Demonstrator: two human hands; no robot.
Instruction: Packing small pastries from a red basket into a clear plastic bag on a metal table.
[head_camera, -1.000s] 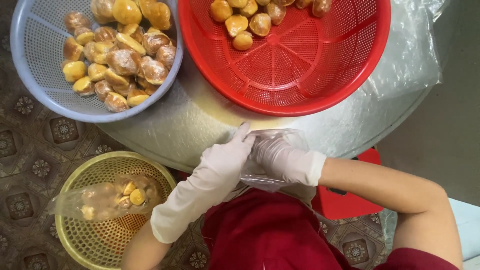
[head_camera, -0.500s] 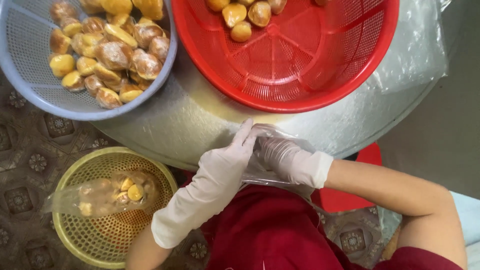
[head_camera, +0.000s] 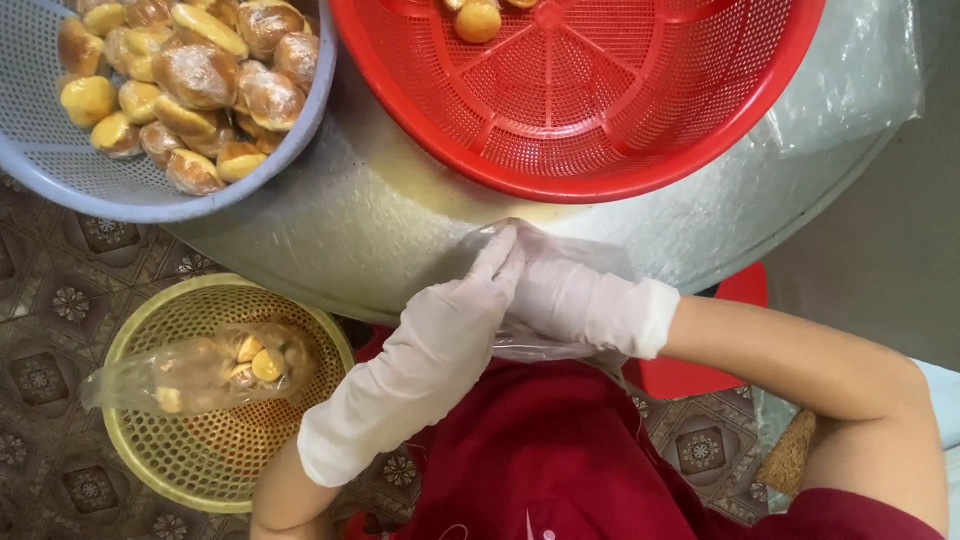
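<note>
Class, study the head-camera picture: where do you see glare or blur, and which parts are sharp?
Head view: even, soft light; faint sheen on the round metal table; red plastic basket mesh sharp; gloved left hand and right hand slightly soft on the clear plastic bag.

I see a blue basket (head_camera: 150, 195) of wrapped yellow pastries (head_camera: 190, 75) far left, a red basket (head_camera: 600, 110) far centre, a yellow basket (head_camera: 215, 455) holding a filled bag (head_camera: 205, 370) near left.

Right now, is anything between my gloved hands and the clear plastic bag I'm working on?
Nothing visible. The left hand and right hand already touch the clear bag at the table edge, below the red basket.
</note>
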